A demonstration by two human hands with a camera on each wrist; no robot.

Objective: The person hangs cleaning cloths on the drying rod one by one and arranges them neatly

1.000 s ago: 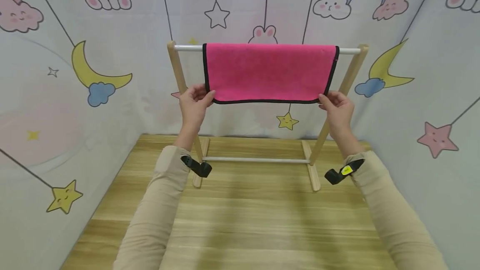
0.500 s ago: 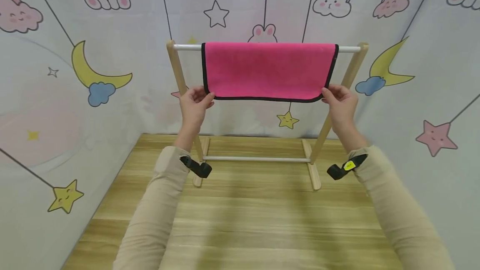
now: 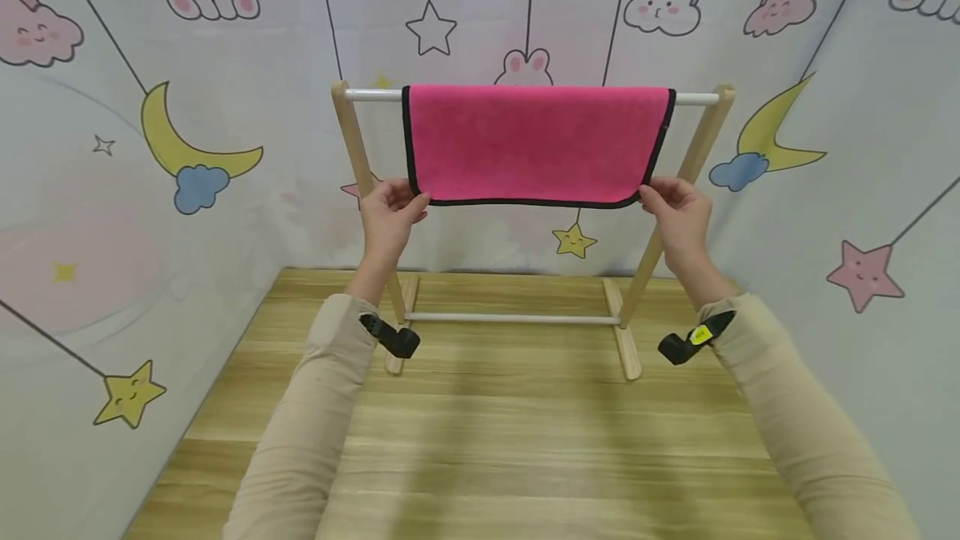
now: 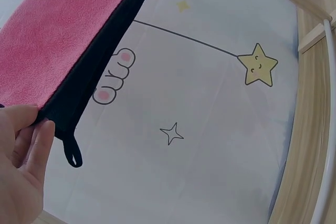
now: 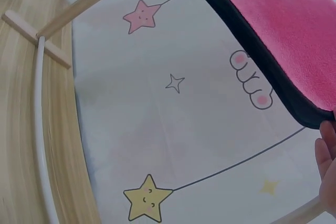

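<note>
Pinching a fuzzy pink towel's (image 3: pixel 536 144) black-trimmed corners, both hands

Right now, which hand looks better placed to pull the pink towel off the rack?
Neither clearly: the left hand pinches the pink towel at its lower left corner, the right hand at its lower right, level on the rack.

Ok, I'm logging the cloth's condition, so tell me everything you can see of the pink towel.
The pink towel is a plush, fleecy-looking rectangle edged in black binding, with a small black hanging loop at one corner. It hangs flat and unwrinkled over the white top rail of the wooden rack. The left hand and right hand each pinch a bottom corner.
</note>
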